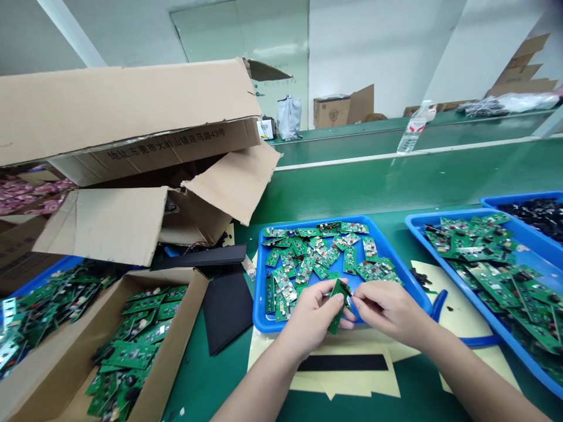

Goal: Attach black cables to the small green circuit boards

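L hand (pixel 313 310) gripped one PCB (pixel 336 315) above blue tray's (pixel 269 326) near side, prob. to steady it; R hand (pixel 389 306) pinched narrow alongside, contents unclear. Loose PCBs (pixel 285 286) lay in tray, presumably for quick reach.

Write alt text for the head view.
A person's left hand holds a green circuit board, the right hand at its edge, above a blue tray of similar boards. A cardboard box with more boards stands left; another blue tray of boards, right.
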Demonstrator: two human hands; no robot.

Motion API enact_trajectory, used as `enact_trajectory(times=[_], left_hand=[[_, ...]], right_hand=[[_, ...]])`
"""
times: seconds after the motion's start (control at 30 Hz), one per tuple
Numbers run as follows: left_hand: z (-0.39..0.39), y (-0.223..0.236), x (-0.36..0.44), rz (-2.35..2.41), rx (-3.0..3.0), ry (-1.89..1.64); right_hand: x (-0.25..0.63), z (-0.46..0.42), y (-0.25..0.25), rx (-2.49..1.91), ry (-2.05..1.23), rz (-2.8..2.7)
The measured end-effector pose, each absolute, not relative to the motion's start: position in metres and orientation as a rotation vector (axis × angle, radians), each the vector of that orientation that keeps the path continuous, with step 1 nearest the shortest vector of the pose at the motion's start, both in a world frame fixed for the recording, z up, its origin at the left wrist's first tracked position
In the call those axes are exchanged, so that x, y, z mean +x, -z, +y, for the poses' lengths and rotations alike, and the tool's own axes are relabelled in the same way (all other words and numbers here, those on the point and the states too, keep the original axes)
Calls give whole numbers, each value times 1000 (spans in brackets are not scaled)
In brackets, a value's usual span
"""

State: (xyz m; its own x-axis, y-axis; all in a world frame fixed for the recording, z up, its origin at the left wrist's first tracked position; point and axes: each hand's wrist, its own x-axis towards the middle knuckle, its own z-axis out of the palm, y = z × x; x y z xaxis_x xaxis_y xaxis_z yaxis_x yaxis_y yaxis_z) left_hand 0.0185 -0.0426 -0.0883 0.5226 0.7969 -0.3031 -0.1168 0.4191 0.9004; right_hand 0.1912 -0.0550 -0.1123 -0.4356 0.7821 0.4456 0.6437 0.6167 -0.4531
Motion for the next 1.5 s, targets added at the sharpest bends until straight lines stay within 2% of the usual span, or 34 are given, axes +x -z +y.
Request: enact_trajectory(times=[1.03, 1.3, 1.5], left_hand=[[-45, 97, 23, 890, 1148, -754], [-55, 80, 12, 753, 1110, -971], [-56, 79, 13, 688, 1072, -999]], right_hand=[[188, -57, 114, -1112, -218, -2191], [191, -68, 102, -1043, -706, -1884], [191, -74, 101, -1027, -975, -1663]])
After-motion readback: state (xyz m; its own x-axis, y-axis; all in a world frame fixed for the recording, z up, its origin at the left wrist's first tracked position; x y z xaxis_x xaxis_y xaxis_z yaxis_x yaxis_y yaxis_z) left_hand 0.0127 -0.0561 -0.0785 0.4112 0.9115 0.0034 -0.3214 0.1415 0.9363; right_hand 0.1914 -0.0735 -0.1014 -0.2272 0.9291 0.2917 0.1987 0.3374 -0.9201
